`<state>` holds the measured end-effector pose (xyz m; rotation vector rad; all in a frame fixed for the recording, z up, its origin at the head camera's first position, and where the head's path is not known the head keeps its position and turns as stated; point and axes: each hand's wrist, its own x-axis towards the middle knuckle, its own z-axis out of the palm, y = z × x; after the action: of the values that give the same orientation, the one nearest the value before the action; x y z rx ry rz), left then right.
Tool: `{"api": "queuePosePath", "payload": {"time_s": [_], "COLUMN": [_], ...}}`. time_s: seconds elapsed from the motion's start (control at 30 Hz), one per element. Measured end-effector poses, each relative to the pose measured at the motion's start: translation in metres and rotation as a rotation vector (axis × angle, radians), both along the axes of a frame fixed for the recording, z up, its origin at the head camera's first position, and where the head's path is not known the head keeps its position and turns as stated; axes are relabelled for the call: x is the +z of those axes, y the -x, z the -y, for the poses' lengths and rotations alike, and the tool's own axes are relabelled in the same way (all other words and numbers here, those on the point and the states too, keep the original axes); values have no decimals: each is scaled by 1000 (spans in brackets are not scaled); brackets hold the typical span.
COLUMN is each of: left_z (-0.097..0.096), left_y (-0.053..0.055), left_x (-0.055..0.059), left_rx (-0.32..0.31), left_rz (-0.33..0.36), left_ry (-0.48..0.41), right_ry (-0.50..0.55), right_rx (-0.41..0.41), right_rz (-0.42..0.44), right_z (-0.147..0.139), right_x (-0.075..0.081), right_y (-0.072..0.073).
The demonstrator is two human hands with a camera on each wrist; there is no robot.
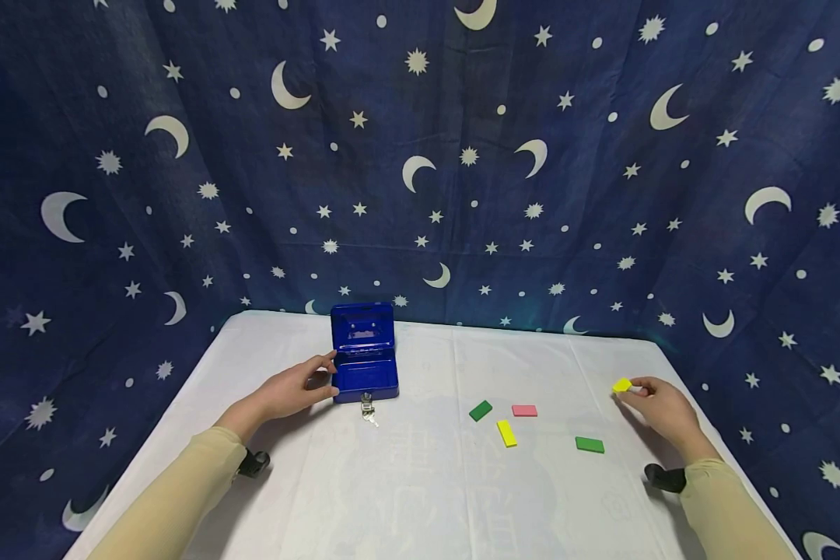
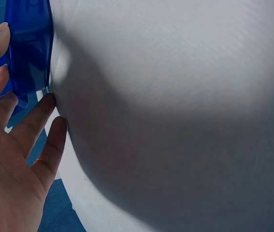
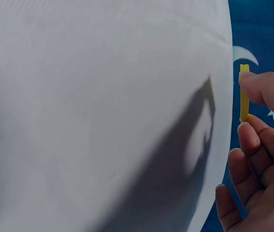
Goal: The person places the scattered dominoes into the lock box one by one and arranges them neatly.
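Note:
A small dark blue metal cash box (image 1: pixel 365 376) stands on the white table with its lid raised. My left hand (image 1: pixel 290 391) is at its left side, thumb near the front corner and index finger near the hinge. In the left wrist view the thumb and index finger of this hand (image 2: pixel 16 140) touch the blue box (image 2: pixel 29 48), the other fingers stretched loosely out. Over the table's right part, my right hand (image 1: pixel 665 410) pinches a yellow tile (image 1: pixel 621 385) between thumb and fingers. The right wrist view shows this yellow tile (image 3: pixel 244 99) edge-on.
Keys (image 1: pixel 369 416) hang from the box's front lock. Between the hands lie a dark green tile (image 1: pixel 481 411), a pink tile (image 1: pixel 524 411), another yellow tile (image 1: pixel 507 433) and a lighter green tile (image 1: pixel 589 445). A dark blue curtain (image 1: pixel 462 194) with moons and stars surrounds the table (image 1: pixel 392 498).

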<state>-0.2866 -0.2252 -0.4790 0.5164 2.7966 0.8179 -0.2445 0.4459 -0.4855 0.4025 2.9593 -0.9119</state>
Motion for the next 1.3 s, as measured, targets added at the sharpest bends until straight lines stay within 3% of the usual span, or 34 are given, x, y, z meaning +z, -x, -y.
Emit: {"api": "queuePosePath", "payload": {"time_s": [0.5, 0.87, 1.3], "left_z": [-2, -2, -2], "left_y": [3, 3, 1], "left_x": [1, 3, -3], "left_rx": [1, 1, 10], "left_rz": [7, 15, 4], "left_ry": [8, 3, -3], "right_ry": [-66, -61, -21], "right_rx": [168, 253, 337], "right_rz": [-158, -221, -247], "right_z": [39, 76, 123], "right_x": [18, 26, 37], "right_y": [14, 24, 29]}}
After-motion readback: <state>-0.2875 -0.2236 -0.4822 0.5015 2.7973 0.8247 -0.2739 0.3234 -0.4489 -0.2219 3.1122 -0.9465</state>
